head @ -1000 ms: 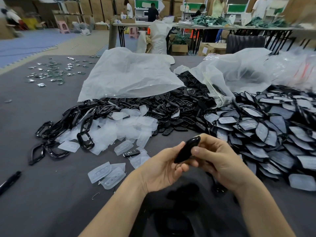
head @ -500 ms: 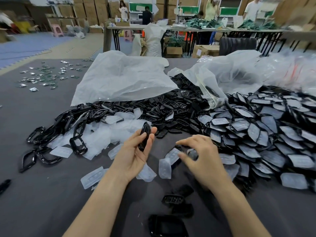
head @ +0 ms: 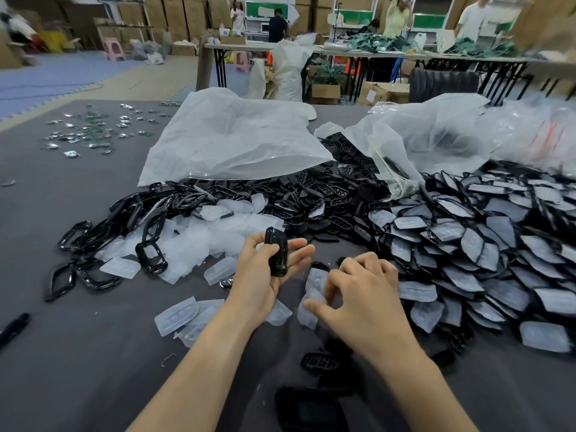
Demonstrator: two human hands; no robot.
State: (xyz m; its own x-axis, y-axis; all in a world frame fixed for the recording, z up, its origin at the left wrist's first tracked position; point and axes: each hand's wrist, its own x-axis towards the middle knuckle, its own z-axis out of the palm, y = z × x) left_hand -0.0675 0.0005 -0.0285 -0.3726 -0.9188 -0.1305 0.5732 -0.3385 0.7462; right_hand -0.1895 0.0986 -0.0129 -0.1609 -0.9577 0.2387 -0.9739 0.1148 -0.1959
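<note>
My left hand [head: 265,275] holds a black plastic key-fob shell [head: 276,254] upright between thumb and fingers, just above the grey table mat [head: 78,353]. To its right, my right hand [head: 358,297] pinches a translucent rubber button pad [head: 313,283] lying on the mat. A heap of black shells fitted with pads [head: 467,244] spreads to the right. Loose translucent pads [head: 193,238] and black frame rings [head: 93,244] lie to the left. More black button frames [head: 327,194] pile up behind my hands.
Two clear plastic bags [head: 237,138] [head: 420,135] lie behind the piles. Small circuit boards [head: 93,129] are scattered at the far left. A black pen [head: 14,327] sits at the left edge. Loose black parts [head: 318,361] lie near my forearms. People stand at tables in the background.
One second ago both hands held the black shell together. They have parted: the left carried the shell forward and left, the right went down to the mat and took a translucent pad.
</note>
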